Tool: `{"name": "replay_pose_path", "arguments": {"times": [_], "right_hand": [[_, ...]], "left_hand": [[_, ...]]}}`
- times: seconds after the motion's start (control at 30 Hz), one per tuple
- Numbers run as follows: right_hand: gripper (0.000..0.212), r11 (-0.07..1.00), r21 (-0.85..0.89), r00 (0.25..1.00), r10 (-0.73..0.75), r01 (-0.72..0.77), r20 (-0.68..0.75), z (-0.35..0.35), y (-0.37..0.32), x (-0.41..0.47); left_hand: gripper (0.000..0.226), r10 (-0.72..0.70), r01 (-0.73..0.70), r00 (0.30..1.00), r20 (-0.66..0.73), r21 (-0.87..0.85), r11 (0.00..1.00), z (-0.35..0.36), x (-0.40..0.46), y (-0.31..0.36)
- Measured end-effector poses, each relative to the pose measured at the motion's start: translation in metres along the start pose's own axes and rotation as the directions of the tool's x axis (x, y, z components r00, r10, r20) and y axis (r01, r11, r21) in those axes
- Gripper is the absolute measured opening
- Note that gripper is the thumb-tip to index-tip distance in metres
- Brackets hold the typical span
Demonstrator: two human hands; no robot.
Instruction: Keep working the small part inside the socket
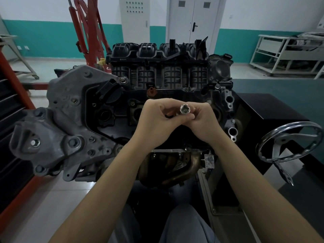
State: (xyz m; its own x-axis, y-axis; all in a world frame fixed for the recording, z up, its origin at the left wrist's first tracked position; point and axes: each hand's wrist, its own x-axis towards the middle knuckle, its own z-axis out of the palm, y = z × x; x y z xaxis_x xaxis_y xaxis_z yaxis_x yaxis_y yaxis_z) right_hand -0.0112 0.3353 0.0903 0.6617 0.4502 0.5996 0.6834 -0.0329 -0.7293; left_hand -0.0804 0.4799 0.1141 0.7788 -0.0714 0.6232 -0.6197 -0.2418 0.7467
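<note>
Both my hands meet above the dark valve cover of a car engine (112,109) mounted on a stand. My right hand (201,120) grips a shiny metal socket (185,109), its open end turned toward the camera. My left hand (154,118) has its fingers curled toward the socket's lower end; what they pinch there is hidden behind the fingers. A black ribbed intake manifold (157,64) sits at the engine's far side.
A chrome handwheel (289,142) on the black stand sticks out at the right. A grey aluminium bracket (57,130) projects from the engine's left end. A red hoist (87,28) stands behind at the left, a white rack (287,53) at the back right.
</note>
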Motion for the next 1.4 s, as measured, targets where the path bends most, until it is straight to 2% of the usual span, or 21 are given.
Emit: {"name": "replay_pose_path", "arguments": {"times": [0.1, 0.2, 0.27, 0.37, 0.47, 0.57, 0.67, 0.77, 0.87, 0.93, 1.03, 1.13, 1.23, 1.3, 1.4], "right_hand": [[0.011, 1.0, 0.014, 0.997, 0.003, -0.002, -0.078, 0.0004, 0.0002, 0.0007], [0.016, 1.0, 0.022, 0.997, -0.002, 0.004, -0.079, 0.0001, 0.0032, 0.0016], [0.015, 1.0, 0.021, 0.998, 0.004, -0.003, -0.061, 0.0, 0.0041, 0.0016], [0.018, 1.0, -0.018, 1.0, -0.002, 0.002, -0.009, -0.0003, 0.0028, -0.0001], [0.018, 1.0, -0.006, 0.999, 0.004, -0.005, -0.046, 0.0008, 0.0005, -0.0005], [0.015, 1.0, -0.015, 0.996, 0.015, -0.017, -0.083, 0.0019, 0.0015, 0.0008], [0.016, 1.0, -0.008, 0.998, 0.003, -0.003, -0.059, 0.001, 0.0012, 0.0007], [0.021, 1.0, 0.003, 1.0, -0.022, 0.022, 0.011, 0.0002, -0.0015, -0.0005], [0.018, 1.0, 0.007, 0.999, -0.003, 0.003, -0.049, 0.0012, -0.0009, 0.0], [0.016, 1.0, -0.009, 0.996, 0.002, -0.003, -0.087, 0.0015, 0.0014, 0.001], [0.017, 1.0, -0.001, 0.999, 0.009, -0.009, -0.05, 0.0007, 0.0018, 0.0015], [0.021, 1.0, 0.0, 1.0, -0.016, 0.016, 0.007, 0.0002, 0.0002, -0.0003], [0.016, 1.0, 0.003, 0.998, 0.006, -0.005, -0.064, 0.0019, 0.0002, 0.0], [0.015, 1.0, -0.001, 0.996, 0.0, 0.0, -0.088, 0.002, 0.0013, 0.0007], [0.018, 1.0, 0.016, 0.999, -0.006, 0.007, -0.043, 0.0006, 0.002, 0.0007]], "left_hand": [[0.021, 0.005, -0.004, 0.999, 0.033, -0.021, 1.0, -0.001, -0.0002, 0.0008], [0.019, 0.029, -0.025, 0.997, -0.067, 0.067, 0.997, 0.0014, -0.0008, 0.0007], [0.016, 0.043, -0.036, 0.994, -0.101, 0.068, 0.997, 0.0018, -0.0006, 0.0002], [0.016, 0.033, -0.033, 0.999, -0.018, -0.023, 0.999, -0.0001, 0.0008, -0.0003], [0.022, 0.028, -0.025, 0.999, 0.042, -0.082, 0.996, -0.0012, 0.0006, -0.0005], [0.023, 0.041, -0.041, 0.999, -0.019, 0.022, 0.999, 0.0001, 0.0003, -0.0012], [0.019, 0.047, -0.04, 0.995, -0.083, 0.08, 0.996, 0.0002, 0.0008, -0.0013], [0.019, 0.037, -0.037, 0.999, -0.022, -0.001, 0.999, -0.0014, 0.0008, -0.001], [0.023, 0.014, -0.013, 0.999, 0.037, -0.032, 0.999, -0.0028, 0.0004, -0.0001], [0.024, 0.018, -0.018, 1.0, -0.01, 0.039, 0.999, -0.002, 0.0004, 0.0007], [0.018, 0.032, -0.025, 0.997, -0.07, 0.107, 0.994, -0.0012, 0.0002, 0.0006], [0.018, 0.022, -0.022, 1.0, -0.018, 0.029, 0.999, -0.0028, 0.0001, -0.0008], [0.023, 0.0, 0.001, 0.999, 0.039, -0.041, 0.999, -0.0036, -0.0002, -0.0003], [0.023, 0.014, -0.013, 1.0, -0.007, 0.028, 1.0, -0.0019, -0.0007, 0.0008], [0.022, 0.024, -0.017, 0.995, -0.101, 0.074, 0.997, -0.0009, -0.0017, 0.0011]]}}
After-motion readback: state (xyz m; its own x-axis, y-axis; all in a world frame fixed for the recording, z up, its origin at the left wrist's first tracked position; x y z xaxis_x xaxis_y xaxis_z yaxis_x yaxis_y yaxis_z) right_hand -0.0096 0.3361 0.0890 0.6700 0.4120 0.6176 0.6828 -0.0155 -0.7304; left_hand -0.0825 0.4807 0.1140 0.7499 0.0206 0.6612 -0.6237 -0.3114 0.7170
